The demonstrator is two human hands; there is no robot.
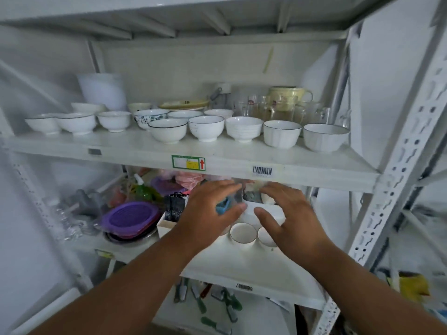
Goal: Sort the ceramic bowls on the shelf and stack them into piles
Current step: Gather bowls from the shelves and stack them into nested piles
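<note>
Left hand (208,209) and right hand (290,213) seen spread, fingers relaxed, nothing gripped, hovering by white container (263,209) on lower shelf; ceramic bowls (205,128) lined unstacked along upper shelf front edge (145,153); like bowls best nested gently, rims aligned

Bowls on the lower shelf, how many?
2: a rimmed bowl beside the left hand, a plain bowl under the right hand. More may be hidden.

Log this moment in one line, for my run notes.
left hand: open, lower shelf | right hand: open, by white container | upper-shelf bowls: unstacked
</note>
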